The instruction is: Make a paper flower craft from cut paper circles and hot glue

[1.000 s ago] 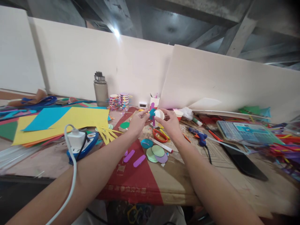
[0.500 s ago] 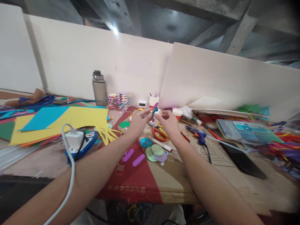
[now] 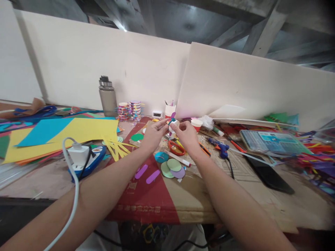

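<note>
Out over the middle of the table, my left hand (image 3: 154,136) and my right hand (image 3: 187,136) pinch a small paper craft piece (image 3: 172,125) between them. It is white with a teal band, and a purple strip sticks out above and below; fingers hide part of it. Under my hands lie red-handled scissors (image 3: 176,148) and a white marker (image 3: 180,159). Closer to me are light green paper circles (image 3: 173,165), a purple circle (image 3: 179,173), a blue circle (image 3: 161,157) and purple paper strips (image 3: 153,176).
A blue glue gun (image 3: 222,150), a black phone (image 3: 269,174) and a plastic case (image 3: 272,141) lie to the right. Leftward are a power strip (image 3: 96,157) with its white cable, yellow paper (image 3: 89,130) and a bottle (image 3: 108,99). Stacked paper cups (image 3: 135,109) stand behind.
The view has shifted slightly, moving the table things a little left in the picture. Both hands still grip the paper craft piece, which has turned slightly.
</note>
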Demonstrator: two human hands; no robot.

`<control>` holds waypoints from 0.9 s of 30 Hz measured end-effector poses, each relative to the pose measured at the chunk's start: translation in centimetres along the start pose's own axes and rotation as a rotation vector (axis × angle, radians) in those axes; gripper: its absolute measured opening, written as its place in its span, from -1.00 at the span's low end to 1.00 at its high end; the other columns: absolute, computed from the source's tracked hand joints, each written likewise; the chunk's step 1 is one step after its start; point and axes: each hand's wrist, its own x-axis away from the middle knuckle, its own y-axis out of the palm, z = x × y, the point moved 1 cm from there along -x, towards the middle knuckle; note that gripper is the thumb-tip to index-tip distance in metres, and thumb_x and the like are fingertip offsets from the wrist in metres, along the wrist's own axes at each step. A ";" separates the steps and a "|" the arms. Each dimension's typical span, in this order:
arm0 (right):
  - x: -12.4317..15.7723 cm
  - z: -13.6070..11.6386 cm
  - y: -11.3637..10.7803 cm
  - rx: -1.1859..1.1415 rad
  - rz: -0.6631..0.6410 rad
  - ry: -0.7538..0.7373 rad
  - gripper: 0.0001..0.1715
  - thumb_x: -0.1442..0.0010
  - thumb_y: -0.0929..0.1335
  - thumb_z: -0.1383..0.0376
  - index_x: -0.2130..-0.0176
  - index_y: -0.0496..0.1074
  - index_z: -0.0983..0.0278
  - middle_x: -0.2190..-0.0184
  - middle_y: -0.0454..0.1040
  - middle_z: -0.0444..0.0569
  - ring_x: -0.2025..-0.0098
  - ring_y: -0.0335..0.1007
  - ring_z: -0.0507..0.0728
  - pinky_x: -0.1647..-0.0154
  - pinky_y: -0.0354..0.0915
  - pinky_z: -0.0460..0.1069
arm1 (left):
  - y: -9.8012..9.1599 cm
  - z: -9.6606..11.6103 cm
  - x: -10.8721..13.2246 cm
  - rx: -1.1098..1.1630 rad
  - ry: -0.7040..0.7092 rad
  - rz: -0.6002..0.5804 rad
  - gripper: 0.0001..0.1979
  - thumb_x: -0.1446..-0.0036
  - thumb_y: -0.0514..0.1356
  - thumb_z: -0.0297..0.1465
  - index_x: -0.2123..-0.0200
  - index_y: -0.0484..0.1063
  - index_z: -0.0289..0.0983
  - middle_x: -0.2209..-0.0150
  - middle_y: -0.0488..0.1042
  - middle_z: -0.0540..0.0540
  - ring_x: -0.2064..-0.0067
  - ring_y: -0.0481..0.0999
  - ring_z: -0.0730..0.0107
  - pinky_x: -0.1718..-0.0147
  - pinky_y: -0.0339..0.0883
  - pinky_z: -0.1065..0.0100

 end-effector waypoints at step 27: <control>-0.5 1.0 0.4 -0.098 -0.049 0.026 -0.43 0.00 0.39 -0.18 0.25 0.32 0.21 0.38 0.44 -0.08 0.31 0.42 0.13 0.31 0.37 0.04 | 0.4 0.7 -0.4 0.085 -0.158 -0.076 -0.75 0.08 0.28 -0.43 0.31 0.31 -0.28 0.43 0.47 0.02 0.45 0.47 0.47 0.43 0.39 0.38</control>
